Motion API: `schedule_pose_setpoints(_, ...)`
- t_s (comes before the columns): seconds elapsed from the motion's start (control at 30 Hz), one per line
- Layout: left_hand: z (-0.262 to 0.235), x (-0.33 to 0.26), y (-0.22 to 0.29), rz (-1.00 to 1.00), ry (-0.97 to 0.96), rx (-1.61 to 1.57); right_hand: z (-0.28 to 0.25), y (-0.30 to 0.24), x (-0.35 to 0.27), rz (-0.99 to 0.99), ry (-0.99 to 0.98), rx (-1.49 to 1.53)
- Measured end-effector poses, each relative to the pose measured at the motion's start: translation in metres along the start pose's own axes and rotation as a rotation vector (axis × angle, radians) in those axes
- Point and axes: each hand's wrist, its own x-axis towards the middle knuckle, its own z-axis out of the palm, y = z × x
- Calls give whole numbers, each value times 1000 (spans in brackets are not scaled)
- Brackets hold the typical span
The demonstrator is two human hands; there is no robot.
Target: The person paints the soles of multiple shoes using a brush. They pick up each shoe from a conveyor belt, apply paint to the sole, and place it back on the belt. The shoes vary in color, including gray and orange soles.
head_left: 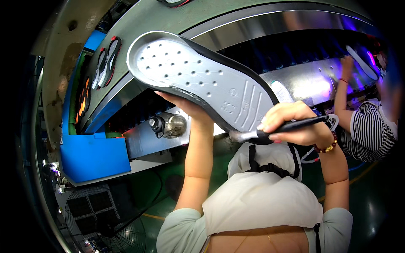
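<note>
A large grey shoe sole (198,78) with a dark rim is held up in front of me. Its wide face shows rows of small holes at the heel end and raised lines toward the toe. My left hand (190,106) grips it from below at the near edge, the fingers mostly hidden behind it. In my right hand (297,120) is a brush (307,122) with a black handle, pinched between thumb and fingers. The brush's bristles meet the near rim at the toe end. Behind my right hand, part of another pale sole (279,90) lies on the metal ledge.
A curved green conveyor belt (137,21) carries several soles (111,61) at the left. Below it, a metal bottle (174,125) stands on a ledge beside a blue box (95,158). A floor fan (103,215) is at lower left. At right, another person's hand (346,66) touches a sole (362,63).
</note>
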Motion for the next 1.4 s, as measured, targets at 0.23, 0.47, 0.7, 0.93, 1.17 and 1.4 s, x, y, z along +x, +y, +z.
schedule_pose_setpoints(0.23,16,11,12,10,-74,68,-13,4,-9,104,152,-195)
schedule_pose_setpoints(0.47,42,24,21,0,-125,45,-25,19,-14,184,264,325)
schedule_pose_setpoints(0.7,23,-10,0,-366,-461,-707,2,2,12,216,509,730)
schedule_pose_setpoints(0.93,-8,-22,-18,-352,-303,-639,28,1,15,273,434,378)
schedule_pose_setpoints(1.17,2,-14,-15,-468,-444,-772,26,10,19,272,470,776)
schedule_pose_setpoints(1.4,-18,-46,-27,-472,-266,-388,40,17,13,304,516,695)
